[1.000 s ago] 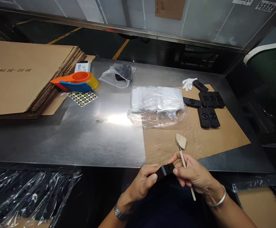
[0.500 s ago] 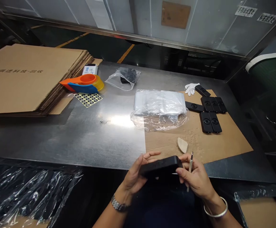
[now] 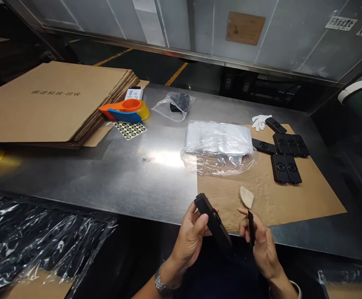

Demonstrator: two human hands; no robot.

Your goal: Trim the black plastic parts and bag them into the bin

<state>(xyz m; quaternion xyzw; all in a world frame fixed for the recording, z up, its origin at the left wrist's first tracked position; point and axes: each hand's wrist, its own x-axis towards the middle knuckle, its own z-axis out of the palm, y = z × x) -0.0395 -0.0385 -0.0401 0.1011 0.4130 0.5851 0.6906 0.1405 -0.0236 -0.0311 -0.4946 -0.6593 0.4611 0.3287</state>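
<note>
"Block, rectangular, black [image 3: 215, 226]: location, risk?"

"By the near edge of grey metal desk [image 3: 121, 174], in left hand [image 3: 187, 236], fingers gripping; slack hold could drop it."

"Right hand [image 3: 263, 245]?"

"Fingers pinching slim dark object [image 3: 251, 228], type unclear; careless contact could scratch the block."

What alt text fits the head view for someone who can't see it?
Left hand holding an oblong black block, right hand gripping a slim dark object, at a metal table's near edge. Beyond, several similar blocks lie on cardboard, right of a plastic-wrapped bundle.
</note>
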